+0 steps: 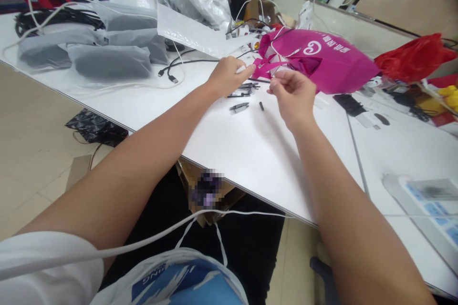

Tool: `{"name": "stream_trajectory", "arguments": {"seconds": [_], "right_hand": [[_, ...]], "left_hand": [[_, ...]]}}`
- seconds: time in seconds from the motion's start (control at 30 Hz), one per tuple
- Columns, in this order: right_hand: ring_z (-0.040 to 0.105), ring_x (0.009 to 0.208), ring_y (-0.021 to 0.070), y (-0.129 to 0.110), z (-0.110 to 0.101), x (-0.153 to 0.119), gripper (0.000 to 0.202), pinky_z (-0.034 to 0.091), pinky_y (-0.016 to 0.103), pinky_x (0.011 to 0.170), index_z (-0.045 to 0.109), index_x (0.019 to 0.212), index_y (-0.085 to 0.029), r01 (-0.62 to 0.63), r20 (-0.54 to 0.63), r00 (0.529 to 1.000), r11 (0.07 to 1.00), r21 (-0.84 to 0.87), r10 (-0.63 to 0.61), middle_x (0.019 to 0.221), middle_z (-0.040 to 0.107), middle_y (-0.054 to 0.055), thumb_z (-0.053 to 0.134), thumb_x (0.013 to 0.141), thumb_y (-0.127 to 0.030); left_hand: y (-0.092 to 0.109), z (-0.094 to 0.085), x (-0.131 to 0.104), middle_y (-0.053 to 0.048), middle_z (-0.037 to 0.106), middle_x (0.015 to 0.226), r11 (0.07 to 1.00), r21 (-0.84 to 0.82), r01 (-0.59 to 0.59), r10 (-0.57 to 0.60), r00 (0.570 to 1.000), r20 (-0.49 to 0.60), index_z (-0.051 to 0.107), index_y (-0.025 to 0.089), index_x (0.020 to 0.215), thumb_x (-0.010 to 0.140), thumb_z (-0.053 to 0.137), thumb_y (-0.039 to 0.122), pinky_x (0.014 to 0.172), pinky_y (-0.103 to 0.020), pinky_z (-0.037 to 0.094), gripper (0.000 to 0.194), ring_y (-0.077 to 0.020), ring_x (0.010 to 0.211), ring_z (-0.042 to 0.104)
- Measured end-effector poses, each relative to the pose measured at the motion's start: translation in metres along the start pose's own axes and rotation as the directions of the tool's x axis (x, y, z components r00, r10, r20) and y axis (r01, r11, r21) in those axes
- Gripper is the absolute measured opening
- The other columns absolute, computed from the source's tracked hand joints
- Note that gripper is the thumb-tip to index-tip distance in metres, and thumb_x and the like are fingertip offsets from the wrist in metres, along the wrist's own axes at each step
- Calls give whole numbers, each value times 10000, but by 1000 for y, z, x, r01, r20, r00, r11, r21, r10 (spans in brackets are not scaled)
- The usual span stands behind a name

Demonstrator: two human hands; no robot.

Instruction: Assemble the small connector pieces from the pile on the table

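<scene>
A thin black stick point(260, 80) spans the gap between my two hands above the white table. My left hand point(227, 76) is closed at its left end, and a small white piece point(241, 69) shows by the thumb. At the other end, my right hand point(294, 94) pinches the stick between thumb and fingertips. Below them lie several slim black pieces point(247, 87) in a loose pile. Nearer to me are some small grey pieces point(239, 107) and a single short black piece point(261, 106). I cannot make out exactly what kind these small parts are.
A magenta bag point(343, 64) lies just beyond my right hand. Grey plastic packages point(109, 61) and a black USB cable point(173, 78) occupy the left. Farther right are a red bag point(415, 55) and black pieces point(348, 104). A white cable point(153, 238) crosses before my body.
</scene>
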State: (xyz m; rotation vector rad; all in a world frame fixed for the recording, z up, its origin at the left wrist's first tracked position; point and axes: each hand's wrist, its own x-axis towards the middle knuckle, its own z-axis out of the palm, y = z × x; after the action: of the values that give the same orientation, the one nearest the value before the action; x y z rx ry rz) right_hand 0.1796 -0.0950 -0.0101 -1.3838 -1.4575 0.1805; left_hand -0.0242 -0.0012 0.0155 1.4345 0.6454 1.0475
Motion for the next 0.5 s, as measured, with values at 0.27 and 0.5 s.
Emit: {"name": "stream_trajectory", "arguments": {"seconds": [0.27, 0.5], "right_hand": [[812, 1385, 291, 8, -9, 10, 321, 717, 512, 1207, 815, 1152, -298, -169, -115, 954, 814, 556, 277, 1303, 840, 67, 917, 992, -557], [773, 1463, 326, 0, -4, 7, 268, 769, 483, 1105, 802, 1032, -281, -173, -95, 944, 722, 670, 315, 1256, 832, 73, 945, 979, -501]], "left_hand": [[1, 28, -9, 52, 253, 580, 983, 180, -45, 46, 999, -4, 358, 286, 638, 1130, 732, 373, 621, -326, 281, 625, -150, 676, 307], [1, 40, -14, 41, 367, 603, 977, 210, -36, 34, 999, 15, 361, 258, 630, 1171, 704, 504, 608, -357, 241, 686, -135, 616, 309]]}}
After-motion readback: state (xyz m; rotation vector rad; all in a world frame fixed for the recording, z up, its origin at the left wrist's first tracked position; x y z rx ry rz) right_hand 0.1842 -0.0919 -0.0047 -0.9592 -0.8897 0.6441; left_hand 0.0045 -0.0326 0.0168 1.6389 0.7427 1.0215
